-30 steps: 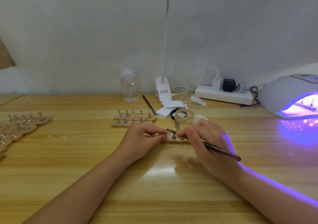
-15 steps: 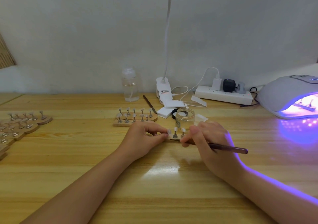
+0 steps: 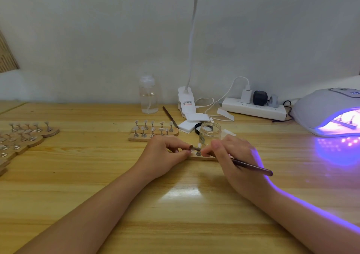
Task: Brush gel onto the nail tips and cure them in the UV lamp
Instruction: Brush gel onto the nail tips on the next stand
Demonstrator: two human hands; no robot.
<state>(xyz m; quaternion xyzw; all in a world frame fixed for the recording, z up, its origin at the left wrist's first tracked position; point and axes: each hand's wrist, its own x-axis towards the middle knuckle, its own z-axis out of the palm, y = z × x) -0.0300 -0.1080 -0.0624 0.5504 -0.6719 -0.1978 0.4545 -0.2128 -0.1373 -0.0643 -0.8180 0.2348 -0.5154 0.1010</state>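
A small wooden holder strip (image 3: 202,157) with nail tips on metal stands lies on the desk between my hands. My left hand (image 3: 163,155) pinches its left end with curled fingers. My right hand (image 3: 231,156) grips a dark brown brush (image 3: 253,167), whose tip (image 3: 191,147) reaches over a nail tip (image 3: 199,146) on the strip. Just behind stands an open glass gel jar (image 3: 210,133). At the far right the UV lamp (image 3: 329,109) glows purple, with another strip (image 3: 345,124) inside.
Two more wooden holders with nail tips (image 3: 153,130) lie behind my left hand; several others (image 3: 23,136) sit at the far left. A clear bottle (image 3: 148,95), a spare brush (image 3: 170,117), a clip lamp base (image 3: 186,102), white pads (image 3: 190,124) and a power strip (image 3: 253,107) line the back.
The brush tip has come back up over the nail tip by my left fingers, and its rear end has dropped lower to the right. My left hand stays on the strip.
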